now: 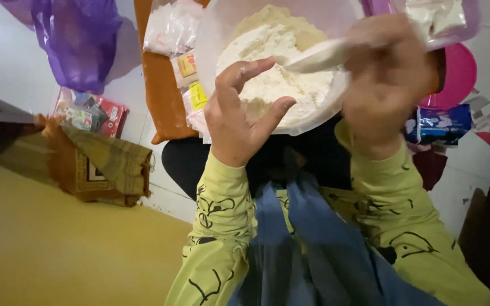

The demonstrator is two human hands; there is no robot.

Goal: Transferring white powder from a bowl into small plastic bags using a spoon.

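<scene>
A translucent plastic bowl (214, 34) full of white and pale yellow flour (273, 68) sits in front of me. My left hand (239, 116) grips the bowl's near rim, thumb at the edge and fingers curled over it. My right hand (389, 79) is closed on the handle of a white spoon (316, 56), whose tip is dug into the flour. The right hand is blurred. Both arms wear yellow-green sleeves with black line patterns.
An orange tray (163, 90) under the bowl carries clear packets with yellow labels (191, 76). A purple plastic bag (77, 39) lies at upper left, a folded brown cloth (97, 164) at left, a pink lid (460, 76) and a dark blue packet (440, 124) at right.
</scene>
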